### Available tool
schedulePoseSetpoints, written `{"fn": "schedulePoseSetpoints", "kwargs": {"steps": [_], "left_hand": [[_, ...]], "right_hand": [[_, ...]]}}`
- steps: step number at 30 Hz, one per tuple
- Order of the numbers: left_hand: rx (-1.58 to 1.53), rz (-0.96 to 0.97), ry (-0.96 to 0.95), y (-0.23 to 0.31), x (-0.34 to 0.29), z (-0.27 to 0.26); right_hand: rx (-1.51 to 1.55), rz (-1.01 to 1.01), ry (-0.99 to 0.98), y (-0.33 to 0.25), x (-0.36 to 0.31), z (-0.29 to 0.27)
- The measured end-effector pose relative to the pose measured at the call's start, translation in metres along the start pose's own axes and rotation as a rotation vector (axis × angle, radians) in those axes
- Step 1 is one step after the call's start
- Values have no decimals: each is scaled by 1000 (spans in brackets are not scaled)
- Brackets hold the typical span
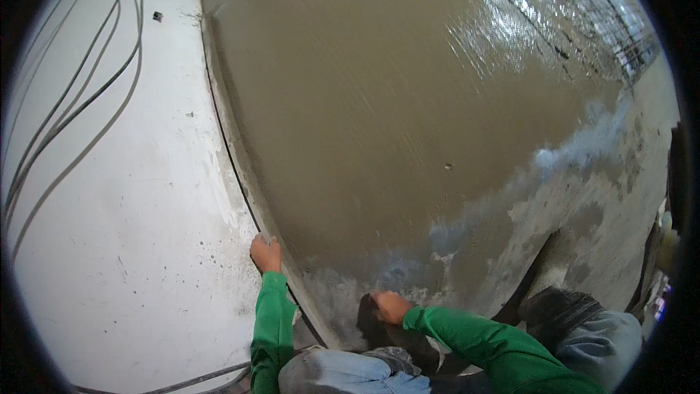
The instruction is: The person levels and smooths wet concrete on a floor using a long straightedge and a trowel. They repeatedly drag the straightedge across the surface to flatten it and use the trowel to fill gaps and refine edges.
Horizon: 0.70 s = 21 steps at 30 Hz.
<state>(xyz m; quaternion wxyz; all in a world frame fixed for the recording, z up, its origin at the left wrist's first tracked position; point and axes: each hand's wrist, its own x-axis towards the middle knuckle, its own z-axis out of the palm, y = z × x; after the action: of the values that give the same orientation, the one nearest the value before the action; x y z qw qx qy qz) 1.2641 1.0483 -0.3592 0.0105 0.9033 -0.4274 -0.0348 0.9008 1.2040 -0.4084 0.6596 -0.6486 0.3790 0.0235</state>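
Observation:
My left hand (266,253) is closed at the long dark gap (232,153) that runs between the white panel and the edge of the smooth wet concrete (350,117). A small greyish bit shows at its fingertips, too small to name. Closer to me and further right, my right hand (391,307) is curled low over the near, rougher part of the concrete. Beside its fingers lies a dark patch (370,325), either an object or a shadow; I cannot tell which. What the right fingers hold, if anything, is hidden.
A white panel (160,211) fills the left side, with several loose cables (80,106) across it. Steel mesh (601,11) lies in shiny wet concrete at the far right. A dark opening (529,277) is near my right knee. More cable (197,378) runs along the near edge.

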Motion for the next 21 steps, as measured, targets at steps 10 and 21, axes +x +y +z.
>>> {"fn": "schedulePoseSetpoints", "kwargs": {"steps": [10,21], "left_hand": [[195,6,16,-4,10,5],[131,8,2,0,10,-1]], "right_hand": [[214,58,248,23,-32,-68],[197,45,338,20,-44,-137]]}}
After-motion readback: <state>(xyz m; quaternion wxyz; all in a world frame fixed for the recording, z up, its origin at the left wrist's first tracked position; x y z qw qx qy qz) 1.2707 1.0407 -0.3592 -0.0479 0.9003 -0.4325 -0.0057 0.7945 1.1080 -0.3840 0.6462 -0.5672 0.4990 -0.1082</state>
